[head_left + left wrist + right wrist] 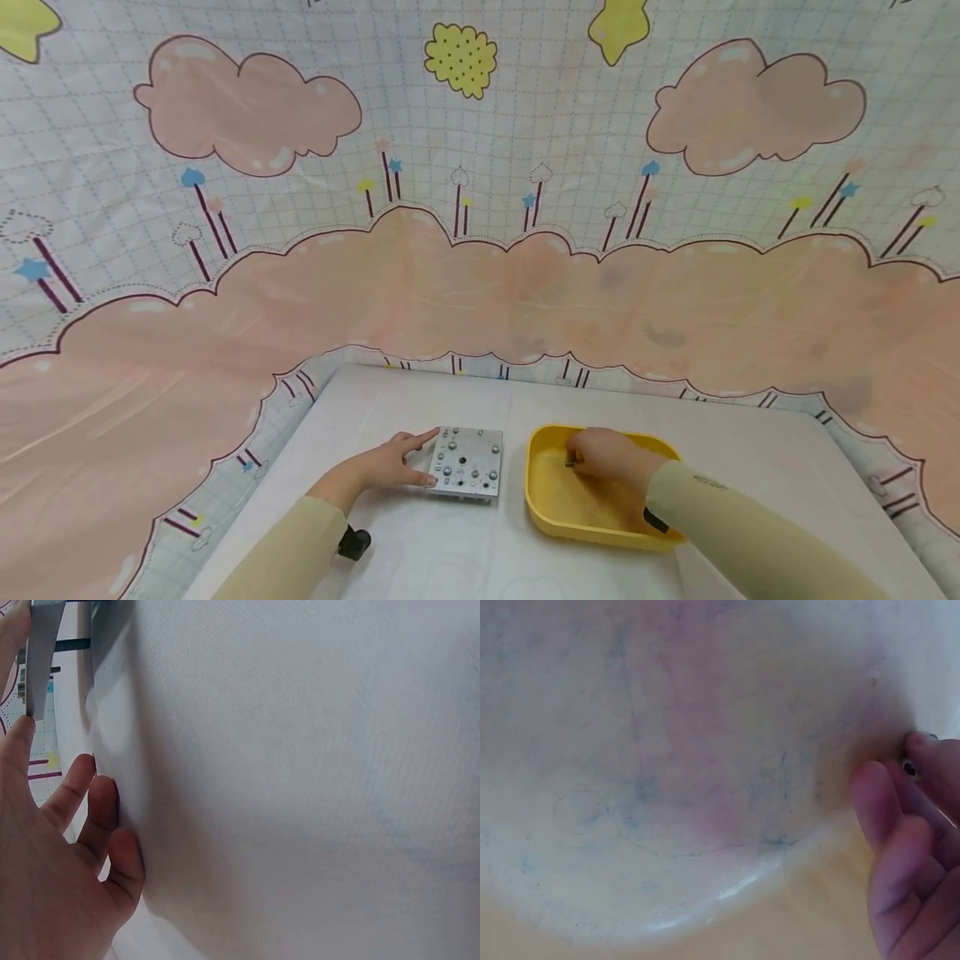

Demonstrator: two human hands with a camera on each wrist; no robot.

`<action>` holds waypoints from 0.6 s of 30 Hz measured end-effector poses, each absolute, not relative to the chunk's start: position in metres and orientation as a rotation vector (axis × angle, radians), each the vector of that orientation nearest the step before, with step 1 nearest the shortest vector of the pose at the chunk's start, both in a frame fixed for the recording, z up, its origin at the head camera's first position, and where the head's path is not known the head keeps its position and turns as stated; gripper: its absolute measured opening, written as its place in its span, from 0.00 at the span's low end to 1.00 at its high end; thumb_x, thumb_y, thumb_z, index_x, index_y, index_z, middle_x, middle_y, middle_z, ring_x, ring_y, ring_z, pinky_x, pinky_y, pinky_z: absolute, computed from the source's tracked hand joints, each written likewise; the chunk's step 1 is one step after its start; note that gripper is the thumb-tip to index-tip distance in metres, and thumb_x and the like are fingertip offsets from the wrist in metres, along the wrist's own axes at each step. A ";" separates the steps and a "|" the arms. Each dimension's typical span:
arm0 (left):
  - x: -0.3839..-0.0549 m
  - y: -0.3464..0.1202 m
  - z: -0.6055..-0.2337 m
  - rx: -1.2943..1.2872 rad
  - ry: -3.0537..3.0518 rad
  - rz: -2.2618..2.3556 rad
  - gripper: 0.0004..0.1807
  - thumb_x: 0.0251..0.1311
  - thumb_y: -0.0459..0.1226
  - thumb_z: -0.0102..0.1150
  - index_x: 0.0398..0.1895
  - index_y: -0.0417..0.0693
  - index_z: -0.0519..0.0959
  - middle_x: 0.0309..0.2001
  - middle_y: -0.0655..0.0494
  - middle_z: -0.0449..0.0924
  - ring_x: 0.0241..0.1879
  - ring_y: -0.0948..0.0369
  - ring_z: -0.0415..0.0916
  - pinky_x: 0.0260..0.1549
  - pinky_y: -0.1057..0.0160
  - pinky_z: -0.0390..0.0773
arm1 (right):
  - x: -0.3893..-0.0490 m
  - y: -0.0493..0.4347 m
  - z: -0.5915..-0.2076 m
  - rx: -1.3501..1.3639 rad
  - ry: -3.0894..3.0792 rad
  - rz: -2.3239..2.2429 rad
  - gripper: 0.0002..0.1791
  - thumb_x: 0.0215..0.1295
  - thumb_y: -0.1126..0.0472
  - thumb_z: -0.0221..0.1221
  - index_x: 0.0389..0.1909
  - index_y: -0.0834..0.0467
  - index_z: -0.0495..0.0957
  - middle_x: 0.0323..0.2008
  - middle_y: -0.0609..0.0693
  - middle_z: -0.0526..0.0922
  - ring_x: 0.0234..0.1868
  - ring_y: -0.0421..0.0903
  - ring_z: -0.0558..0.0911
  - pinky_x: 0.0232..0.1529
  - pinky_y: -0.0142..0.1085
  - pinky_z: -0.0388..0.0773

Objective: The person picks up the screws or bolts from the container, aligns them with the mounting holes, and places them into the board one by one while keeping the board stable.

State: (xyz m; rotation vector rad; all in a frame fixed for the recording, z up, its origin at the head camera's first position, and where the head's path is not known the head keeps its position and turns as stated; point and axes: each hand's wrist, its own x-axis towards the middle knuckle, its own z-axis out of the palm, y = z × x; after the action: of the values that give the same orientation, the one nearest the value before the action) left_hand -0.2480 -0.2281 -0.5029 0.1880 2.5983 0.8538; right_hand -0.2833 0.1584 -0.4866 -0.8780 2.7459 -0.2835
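Note:
At the left edge of a silver metal plate [468, 458], my left hand [390, 462] touches its corners with a spread, extended thumb and index finger. The other left fingers hang loosely bent beside the plate in the left wrist view. Several screws sit in the plate, and a dark threaded shank [73, 645] sticks out beneath it. Over the yellow tray [551, 521], my right hand [611, 454] reaches inside. Its thumb and fingers pinch a small screw [910, 768], whose round end shows a dark socket; most of it is hidden by the fingertips.
Both things stand on a white-covered table [420, 558], the tray to the right of the plate. A patterned cloth [525, 292] with clouds hangs behind and around the sides. A black wrist camera [355, 543] shows at the left sleeve.

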 end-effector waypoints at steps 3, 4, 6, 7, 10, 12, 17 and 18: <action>-0.248 -0.228 -0.502 0.187 2.597 0.857 0.52 0.47 0.59 0.73 0.77 0.72 0.58 0.69 0.48 0.62 0.60 0.45 0.70 0.59 0.36 0.67 | -0.282 0.159 -0.487 -0.853 2.729 -0.300 0.04 0.61 0.64 0.67 0.32 0.52 0.81 0.24 0.40 0.74 0.29 0.42 0.71 0.37 0.38 0.74; -0.248 -0.227 -0.502 0.186 2.597 0.859 0.52 0.47 0.59 0.73 0.77 0.72 0.58 0.69 0.47 0.61 0.60 0.45 0.70 0.59 0.36 0.67 | -0.282 0.159 -0.488 -0.847 2.727 -0.304 0.05 0.61 0.64 0.67 0.32 0.52 0.81 0.24 0.40 0.74 0.28 0.42 0.71 0.36 0.38 0.74; -0.247 -0.227 -0.501 0.188 2.597 0.859 0.52 0.48 0.58 0.74 0.77 0.71 0.58 0.69 0.47 0.62 0.60 0.45 0.70 0.59 0.36 0.67 | -0.283 0.160 -0.489 -0.835 2.718 -0.307 0.05 0.61 0.64 0.67 0.32 0.51 0.82 0.24 0.40 0.74 0.29 0.41 0.72 0.36 0.37 0.74; -0.247 -0.227 -0.501 0.187 2.598 0.858 0.52 0.48 0.58 0.74 0.77 0.71 0.58 0.69 0.47 0.62 0.60 0.45 0.70 0.59 0.36 0.67 | -0.284 0.160 -0.489 -0.837 2.715 -0.306 0.04 0.61 0.64 0.67 0.32 0.51 0.82 0.24 0.40 0.74 0.28 0.41 0.72 0.36 0.37 0.73; -0.246 -0.227 -0.500 0.187 2.598 0.861 0.52 0.47 0.57 0.74 0.77 0.70 0.58 0.69 0.46 0.62 0.60 0.44 0.70 0.59 0.36 0.68 | -0.285 0.162 -0.492 -0.849 2.716 -0.306 0.04 0.60 0.63 0.68 0.31 0.52 0.82 0.24 0.40 0.74 0.28 0.41 0.71 0.35 0.36 0.73; -0.246 -0.227 -0.500 0.187 2.598 0.862 0.52 0.47 0.57 0.74 0.77 0.70 0.58 0.69 0.46 0.62 0.60 0.44 0.70 0.59 0.36 0.67 | -0.285 0.163 -0.492 -0.848 2.715 -0.315 0.05 0.60 0.64 0.68 0.31 0.52 0.82 0.25 0.39 0.75 0.27 0.40 0.71 0.35 0.36 0.73; -0.247 -0.228 -0.502 0.191 2.600 0.863 0.52 0.47 0.58 0.74 0.77 0.71 0.58 0.69 0.47 0.62 0.60 0.44 0.69 0.60 0.36 0.67 | -0.280 0.162 -0.486 -0.841 2.703 -0.365 0.05 0.59 0.64 0.68 0.31 0.52 0.82 0.24 0.40 0.75 0.26 0.40 0.71 0.33 0.35 0.73; -0.248 -0.228 -0.502 0.190 2.600 0.864 0.52 0.47 0.57 0.74 0.77 0.71 0.58 0.69 0.47 0.61 0.60 0.44 0.69 0.60 0.36 0.67 | -0.280 0.162 -0.484 -0.842 2.696 -0.385 0.05 0.59 0.65 0.67 0.31 0.52 0.82 0.24 0.41 0.74 0.26 0.41 0.71 0.32 0.36 0.72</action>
State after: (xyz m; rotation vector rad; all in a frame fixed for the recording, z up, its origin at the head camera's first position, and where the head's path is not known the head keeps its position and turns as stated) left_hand -0.2478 -0.2281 -0.5021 0.1904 2.5996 0.8639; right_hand -0.2796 0.1621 -0.4840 -0.8420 2.6962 -0.3852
